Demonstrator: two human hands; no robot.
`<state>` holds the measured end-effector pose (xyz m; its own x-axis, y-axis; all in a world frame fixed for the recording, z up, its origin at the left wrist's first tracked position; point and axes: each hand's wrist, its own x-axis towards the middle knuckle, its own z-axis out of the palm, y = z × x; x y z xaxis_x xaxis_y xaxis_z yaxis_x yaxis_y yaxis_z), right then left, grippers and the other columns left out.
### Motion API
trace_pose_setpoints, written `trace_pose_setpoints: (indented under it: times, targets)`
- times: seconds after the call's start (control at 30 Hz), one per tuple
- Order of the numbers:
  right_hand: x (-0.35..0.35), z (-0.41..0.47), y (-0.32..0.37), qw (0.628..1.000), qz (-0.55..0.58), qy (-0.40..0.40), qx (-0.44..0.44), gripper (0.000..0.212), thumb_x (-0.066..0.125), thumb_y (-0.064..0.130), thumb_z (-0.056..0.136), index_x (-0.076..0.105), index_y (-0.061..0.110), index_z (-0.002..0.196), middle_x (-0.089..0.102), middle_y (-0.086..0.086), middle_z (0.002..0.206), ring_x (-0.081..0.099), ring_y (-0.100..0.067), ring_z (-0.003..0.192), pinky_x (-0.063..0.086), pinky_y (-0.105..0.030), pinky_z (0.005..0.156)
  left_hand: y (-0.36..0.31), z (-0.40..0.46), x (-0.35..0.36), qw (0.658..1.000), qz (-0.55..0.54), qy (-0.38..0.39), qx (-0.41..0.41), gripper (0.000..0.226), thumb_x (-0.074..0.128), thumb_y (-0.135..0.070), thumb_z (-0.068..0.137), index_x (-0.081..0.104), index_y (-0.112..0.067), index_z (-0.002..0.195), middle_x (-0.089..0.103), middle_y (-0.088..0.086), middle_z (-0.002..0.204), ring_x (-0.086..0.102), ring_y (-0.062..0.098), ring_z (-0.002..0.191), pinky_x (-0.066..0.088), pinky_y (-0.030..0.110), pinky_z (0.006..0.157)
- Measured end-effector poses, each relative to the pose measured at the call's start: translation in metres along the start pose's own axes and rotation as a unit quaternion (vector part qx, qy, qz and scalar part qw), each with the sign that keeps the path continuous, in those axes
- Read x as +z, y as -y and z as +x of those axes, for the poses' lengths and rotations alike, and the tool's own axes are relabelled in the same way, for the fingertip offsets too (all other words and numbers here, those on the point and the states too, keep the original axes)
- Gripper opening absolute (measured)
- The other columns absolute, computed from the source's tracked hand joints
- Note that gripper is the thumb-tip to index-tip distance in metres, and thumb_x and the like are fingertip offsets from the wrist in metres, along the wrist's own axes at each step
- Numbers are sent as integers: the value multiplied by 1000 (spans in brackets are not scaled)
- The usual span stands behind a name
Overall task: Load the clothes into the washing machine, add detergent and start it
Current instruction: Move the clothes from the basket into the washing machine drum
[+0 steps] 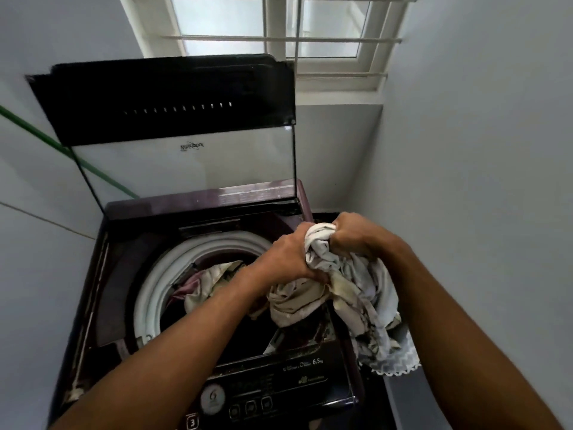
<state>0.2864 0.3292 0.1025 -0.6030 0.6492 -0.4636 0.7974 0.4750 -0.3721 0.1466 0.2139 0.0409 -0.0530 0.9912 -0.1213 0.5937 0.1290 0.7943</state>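
Over round drum rim (155,274): both hands grip crumpled pale cloth (350,283)

Hands: we count two, left (286,259) and right (356,234)
Washers: we see one (130,274)
Lids: one (173,119)
Windows: one (279,29)
Panel buttons: we count three (250,408)

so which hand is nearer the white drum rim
Left. The left hand grips the bundle of clothes right over the drum opening, beside the white drum rim. The right hand grips the same bundle farther out, above the washer's right edge.
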Motion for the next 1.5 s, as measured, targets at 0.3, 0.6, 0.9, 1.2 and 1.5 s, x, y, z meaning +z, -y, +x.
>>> trace_pose_setpoints:
  times: [0.3,0.6,0.9,1.2,1.5]
  targets:
    - [-45,1,125,997,-41,-19,-64,12,65,17,62,61,6,61,53,-5,58,47,-23,55,37,-25,49,13,-44,-92,987,-79,-137,12,95,96,-36,54,50,-32,137,62,-14,126,59,5,116,50,31,98]
    - [61,54,172,982,-62,-67,-164,35,66,27,68,63,18,101,65,-4,92,62,-28,83,46,-31,65,95,-108,-104,970,-47,-192,-140,93,91,-28,59,44,-29,139,59,-7,126,58,13,115,44,12,83]
    - [142,75,131,983,-78,43,-162,54,81,31,73,62,10,120,64,-15,119,58,-33,112,47,-37,91,141,-121,-60,963,73,12,-257,94,81,-30,77,27,-25,154,30,10,153,38,27,137,45,35,103]
    - [92,48,34,994,-92,-56,-18,95,81,41,73,24,38,150,10,-6,161,11,-34,146,19,-66,110,75,-59,-17,990,139,-3,-22,95,85,-38,69,36,-29,150,33,4,155,27,22,143,22,30,117]
    - [118,-1,-101,983,184,25,18,89,71,71,71,36,40,147,45,11,148,46,-10,131,39,-37,111,7,1,71,966,183,176,-42,140,85,-68,48,-5,-46,153,-15,0,165,-20,37,149,15,73,111]
